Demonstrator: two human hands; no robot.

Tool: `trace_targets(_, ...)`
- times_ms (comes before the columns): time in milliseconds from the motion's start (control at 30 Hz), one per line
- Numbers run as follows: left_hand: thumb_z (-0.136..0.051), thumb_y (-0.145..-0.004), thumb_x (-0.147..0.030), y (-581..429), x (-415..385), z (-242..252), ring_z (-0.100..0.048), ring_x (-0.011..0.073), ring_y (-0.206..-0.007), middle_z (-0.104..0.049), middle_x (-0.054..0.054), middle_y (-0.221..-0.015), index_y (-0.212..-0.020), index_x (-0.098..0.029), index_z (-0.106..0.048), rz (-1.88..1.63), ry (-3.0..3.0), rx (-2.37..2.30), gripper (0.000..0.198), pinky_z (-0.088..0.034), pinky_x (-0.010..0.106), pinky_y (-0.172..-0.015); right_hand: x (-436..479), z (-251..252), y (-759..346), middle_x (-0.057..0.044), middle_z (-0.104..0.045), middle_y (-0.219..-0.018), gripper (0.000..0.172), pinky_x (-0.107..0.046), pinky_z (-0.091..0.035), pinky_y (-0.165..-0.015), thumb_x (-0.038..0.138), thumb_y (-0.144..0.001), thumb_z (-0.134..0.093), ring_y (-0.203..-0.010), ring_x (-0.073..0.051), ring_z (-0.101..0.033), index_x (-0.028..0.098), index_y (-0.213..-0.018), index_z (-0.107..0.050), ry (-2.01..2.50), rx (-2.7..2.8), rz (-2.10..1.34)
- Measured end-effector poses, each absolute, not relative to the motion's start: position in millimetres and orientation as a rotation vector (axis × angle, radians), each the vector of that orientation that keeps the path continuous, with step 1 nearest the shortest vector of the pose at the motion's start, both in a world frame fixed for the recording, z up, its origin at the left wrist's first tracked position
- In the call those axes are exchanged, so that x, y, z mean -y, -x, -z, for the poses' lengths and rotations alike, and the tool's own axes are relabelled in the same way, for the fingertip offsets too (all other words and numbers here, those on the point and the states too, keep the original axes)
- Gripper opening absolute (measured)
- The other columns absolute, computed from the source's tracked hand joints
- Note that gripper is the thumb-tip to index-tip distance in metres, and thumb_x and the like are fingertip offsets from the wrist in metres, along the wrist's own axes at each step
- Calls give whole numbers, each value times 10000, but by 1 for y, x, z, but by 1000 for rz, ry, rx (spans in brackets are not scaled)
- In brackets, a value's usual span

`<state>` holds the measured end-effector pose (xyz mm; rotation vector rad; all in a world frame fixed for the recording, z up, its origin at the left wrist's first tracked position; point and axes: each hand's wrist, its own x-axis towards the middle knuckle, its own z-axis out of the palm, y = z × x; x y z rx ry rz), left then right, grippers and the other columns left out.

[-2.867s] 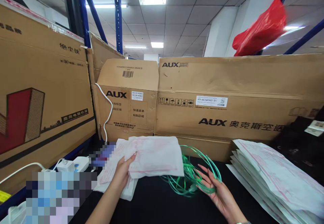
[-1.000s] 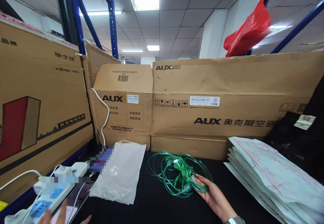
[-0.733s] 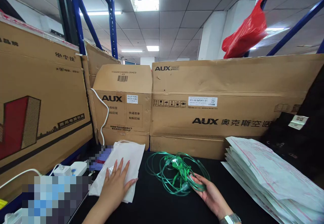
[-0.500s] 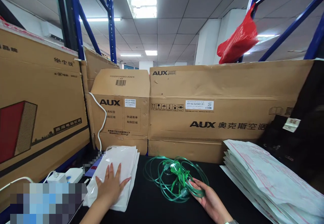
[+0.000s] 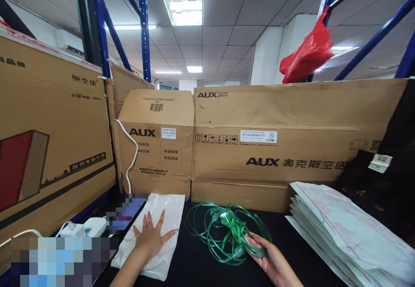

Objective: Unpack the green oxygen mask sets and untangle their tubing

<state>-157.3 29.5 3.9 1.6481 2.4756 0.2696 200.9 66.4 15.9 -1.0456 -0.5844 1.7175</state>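
My left hand (image 5: 149, 237) lies flat with spread fingers on a stack of white plastic bags (image 5: 168, 213) on the black table. To the right, a loose coil of clear green tubing (image 5: 210, 246) with green straps and transparent fittings rests on the table. My right hand (image 5: 264, 250) pinches the coil's right side between thumb and fingers; part of the fingers is hidden behind the loops.
A pile of white mailing bags with red print (image 5: 350, 231) lies at the right. Cardboard boxes (image 5: 243, 110) wall off the back and left. White plugs (image 5: 94, 226) with cords and a purple-screened device (image 5: 129, 215) sit at the left. A red bag (image 5: 308, 53) hangs above.
My left hand has slid a little to the right with the white bags, uncovering more of the purple-screened device. My right hand keeps its hold on the tubing.
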Motion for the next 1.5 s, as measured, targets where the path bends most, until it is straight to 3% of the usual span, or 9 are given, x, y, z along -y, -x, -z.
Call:
trace_targets(233,-304,-660,-784,165,-35,7,-12,383,-1333,-111,251,-1462,-1393,-228,-210,-425,-1677,-2503,926,-45,653,-975,-69,-11,-202,-99,-718,-752,259,-269,-563,-610,89,-709,-636,-674,-199,-684,77,-956,-561,1019,580,-1722)
trace_targets(367,-381,-747,-665,170,-38,11,-26,354,-1341,-137,248,-1459,-1370,-172,-303,-590,-1788,-2488,798,-65,630,-997,-69,-9,-202,-101,-718,-754,251,-273,-564,-617,94,-706,-645,-676,-201,-685,82,-945,-566,1007,581,-1721)
trace_targets(567,-361,-870,-417,173,-31,4,-153,277,-1345,-301,184,-1430,-1232,-111,-506,-914,-2040,-2369,496,-161,511,-1064,-68,-11,-201,-84,-717,-723,242,-269,-563,-605,106,-720,-628,-649,-186,-684,93,-950,-556,1008,548,-1736)
trace_targets(800,-387,-880,-337,129,-27,-30,-348,200,-1284,-480,67,-1338,-1161,-221,-558,-1141,-2369,-2080,349,-343,400,-1032,-68,-10,-200,-91,-709,-748,369,-281,-540,-614,172,-681,-654,-672,-190,-673,93,-1021,-534,1037,642,-1688)
trace_targets(933,-441,-863,-306,98,-26,-25,-453,203,-1211,-534,63,-1287,-1173,-237,-548,-1201,-2509,-1950,336,-432,393,-966,-72,1,-188,-2,-631,-601,672,-290,-498,-541,354,-672,-651,-564,-191,-614,109,-1241,-392,1204,896,-1116)
trace_targets(1000,-464,-853,-307,89,-24,-14,-472,221,-1194,-539,68,-1283,-1211,-247,-517,-1218,-2588,-1908,368,-464,407,-930,-76,9,-182,-1,-613,-648,754,-318,-495,-602,452,-685,-616,-603,-200,-597,122,-1305,-341,1242,1080,-781)
trace_targets(1100,-496,-836,-338,84,-19,1,-460,236,-1199,-511,65,-1310,-1274,-269,-452,-1144,-2724,-1824,445,-489,396,-894,-83,23,-179,-94,-628,-887,630,-383,-456,-812,564,-721,-517,-849,-250,-586,135,-1182,-523,1286,1364,-559)
trace_targets(1200,-496,-836,-350,84,-14,6,-450,234,-1203,-501,61,-1318,-1318,-273,-390,-1090,-2798,-1775,500,-495,379,-880,-88,32,-184,-127,-606,-942,551,-420,-400,-905,582,-785,-407,-942,-267,-550,141,-1024,-634,1341,1560,-455)
trace_targets(1500,-480,-851,-319,80,-2,-4,-403,221,-1240,-459,62,-1354,-1355,-257,-324,-992,-2894,-1655,532,-463,369,-918,-76,-9,-210,-135,-516,-1099,394,-437,-387,-917,380,-852,-409,-1046,-252,-482,168,-1167,-518,1271,1627,153)
